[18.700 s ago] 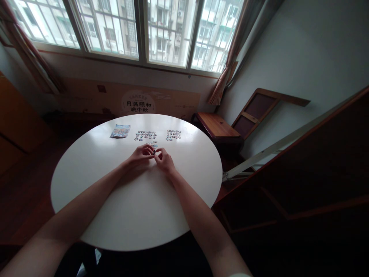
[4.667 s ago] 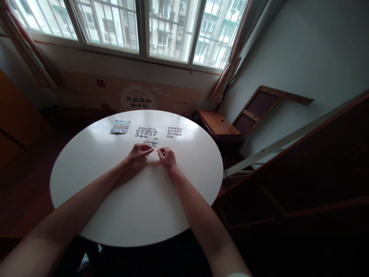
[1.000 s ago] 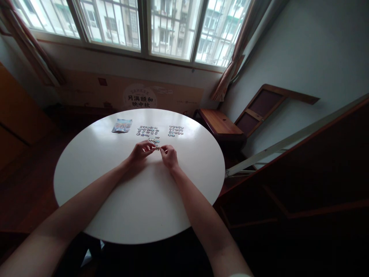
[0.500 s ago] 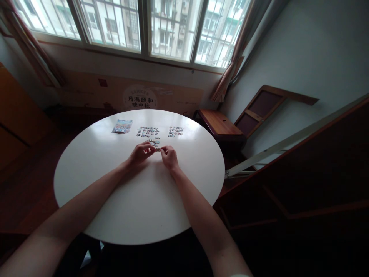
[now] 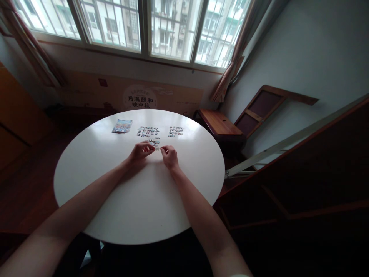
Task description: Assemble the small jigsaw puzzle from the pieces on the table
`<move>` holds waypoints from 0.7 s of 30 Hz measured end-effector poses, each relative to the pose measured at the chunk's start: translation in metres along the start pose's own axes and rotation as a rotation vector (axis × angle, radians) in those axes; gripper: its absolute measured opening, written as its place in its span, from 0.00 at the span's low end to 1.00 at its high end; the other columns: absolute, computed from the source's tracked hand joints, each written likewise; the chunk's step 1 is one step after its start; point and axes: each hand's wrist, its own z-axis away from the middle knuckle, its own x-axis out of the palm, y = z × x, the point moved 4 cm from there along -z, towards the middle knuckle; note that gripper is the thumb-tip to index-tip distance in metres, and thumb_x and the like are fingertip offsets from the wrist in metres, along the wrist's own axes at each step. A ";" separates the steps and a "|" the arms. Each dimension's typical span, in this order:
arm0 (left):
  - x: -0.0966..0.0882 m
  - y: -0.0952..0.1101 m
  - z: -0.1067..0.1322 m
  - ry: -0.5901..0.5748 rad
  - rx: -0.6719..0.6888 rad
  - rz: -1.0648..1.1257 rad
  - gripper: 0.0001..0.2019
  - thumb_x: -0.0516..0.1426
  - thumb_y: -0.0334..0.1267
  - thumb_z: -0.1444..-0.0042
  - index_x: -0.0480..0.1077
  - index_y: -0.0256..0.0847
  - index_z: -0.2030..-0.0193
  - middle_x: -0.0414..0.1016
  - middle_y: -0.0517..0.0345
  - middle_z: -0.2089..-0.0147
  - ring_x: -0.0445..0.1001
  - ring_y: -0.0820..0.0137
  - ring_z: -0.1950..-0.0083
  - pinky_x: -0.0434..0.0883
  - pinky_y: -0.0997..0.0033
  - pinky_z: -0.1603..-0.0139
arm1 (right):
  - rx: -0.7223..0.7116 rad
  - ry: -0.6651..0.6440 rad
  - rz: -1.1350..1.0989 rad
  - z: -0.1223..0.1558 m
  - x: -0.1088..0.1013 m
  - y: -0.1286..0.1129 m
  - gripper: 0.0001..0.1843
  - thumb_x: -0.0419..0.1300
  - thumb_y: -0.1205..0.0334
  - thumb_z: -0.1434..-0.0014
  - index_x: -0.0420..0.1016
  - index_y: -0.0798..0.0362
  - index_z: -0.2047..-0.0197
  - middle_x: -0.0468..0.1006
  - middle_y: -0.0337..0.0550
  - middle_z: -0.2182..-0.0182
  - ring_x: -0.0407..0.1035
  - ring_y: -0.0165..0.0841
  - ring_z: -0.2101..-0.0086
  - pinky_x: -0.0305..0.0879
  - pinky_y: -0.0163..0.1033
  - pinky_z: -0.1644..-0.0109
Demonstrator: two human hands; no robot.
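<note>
Over the middle of the white table, my left hand [image 5: 143, 150] pinches a small pale jigsaw puzzle piece [image 5: 157, 148] between thumb and fingertips. Just right of that piece is my right hand [image 5: 169, 156], its thumb and forefinger closed together; whether anything is between them is too small to tell. Directly beyond my fingers lies a loose pile of puzzle pieces [image 5: 153, 141]. Farther back, several pieces are laid out in rows as a left group [image 5: 147, 131] and a right group [image 5: 176, 131].
A colourful printed sheet or packet [image 5: 122, 126] lies at the back left of the round white table [image 5: 132, 215]. Past the table's right edge stands a wooden stool or bench [image 5: 220, 122]. Barred windows [image 5: 173, 30] run along the far wall.
The piece at my fingertips looked dark and spanned both hands; it now shows a pale face and sits at my left fingertips. Both hands stay almost in place.
</note>
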 end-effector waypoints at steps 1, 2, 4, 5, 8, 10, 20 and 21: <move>-0.001 0.000 -0.001 0.005 -0.019 0.007 0.10 0.60 0.43 0.47 0.76 0.37 0.69 0.73 0.57 0.72 0.70 0.76 0.75 0.68 0.77 0.75 | 0.006 0.000 0.001 0.000 0.000 0.000 0.06 0.57 0.64 0.42 0.76 0.54 0.65 0.74 0.42 0.68 0.68 0.28 0.72 0.66 0.34 0.62; -0.001 -0.001 -0.001 0.009 -0.038 0.011 0.10 0.61 0.43 0.48 0.76 0.37 0.69 0.73 0.57 0.71 0.70 0.76 0.75 0.68 0.78 0.76 | 0.012 -0.005 0.001 0.000 0.000 0.000 0.06 0.57 0.64 0.43 0.76 0.54 0.65 0.74 0.41 0.68 0.67 0.28 0.72 0.66 0.34 0.62; -0.002 -0.001 -0.001 0.015 -0.067 0.017 0.11 0.61 0.44 0.49 0.76 0.37 0.69 0.73 0.57 0.71 0.70 0.75 0.75 0.68 0.78 0.76 | 0.021 -0.019 -0.003 0.001 0.000 -0.001 0.06 0.58 0.65 0.43 0.76 0.54 0.64 0.74 0.41 0.68 0.67 0.27 0.73 0.66 0.34 0.63; -0.002 -0.001 -0.001 0.015 -0.077 0.020 0.11 0.61 0.44 0.49 0.76 0.37 0.69 0.74 0.57 0.71 0.70 0.75 0.75 0.68 0.78 0.76 | 0.023 -0.027 -0.003 0.001 0.000 -0.001 0.05 0.58 0.65 0.43 0.76 0.54 0.65 0.74 0.40 0.68 0.67 0.27 0.73 0.66 0.34 0.63; -0.002 -0.001 -0.001 0.002 -0.090 0.029 0.11 0.61 0.44 0.49 0.76 0.37 0.69 0.74 0.56 0.71 0.70 0.75 0.74 0.68 0.78 0.75 | 0.029 -0.043 -0.002 0.001 0.000 -0.001 0.05 0.58 0.65 0.44 0.76 0.54 0.65 0.74 0.40 0.68 0.67 0.27 0.73 0.67 0.34 0.63; -0.002 -0.001 -0.001 -0.008 -0.087 0.033 0.11 0.61 0.44 0.49 0.76 0.37 0.69 0.74 0.57 0.71 0.70 0.75 0.74 0.68 0.78 0.76 | 0.028 -0.050 -0.003 0.001 0.001 -0.001 0.05 0.58 0.65 0.44 0.76 0.54 0.66 0.74 0.40 0.68 0.67 0.27 0.73 0.67 0.34 0.62; -0.002 0.001 -0.001 -0.006 -0.061 0.036 0.12 0.61 0.45 0.49 0.76 0.37 0.70 0.74 0.56 0.72 0.70 0.76 0.75 0.67 0.78 0.77 | 0.023 -0.054 0.004 0.001 0.000 -0.002 0.06 0.58 0.65 0.43 0.77 0.55 0.66 0.74 0.42 0.67 0.68 0.28 0.72 0.67 0.35 0.62; -0.002 0.001 -0.001 -0.008 -0.063 0.037 0.12 0.61 0.45 0.49 0.76 0.37 0.70 0.74 0.56 0.72 0.70 0.76 0.75 0.67 0.78 0.77 | 0.023 -0.054 0.004 0.001 0.000 -0.002 0.06 0.58 0.65 0.43 0.77 0.55 0.66 0.75 0.42 0.67 0.68 0.28 0.72 0.67 0.35 0.62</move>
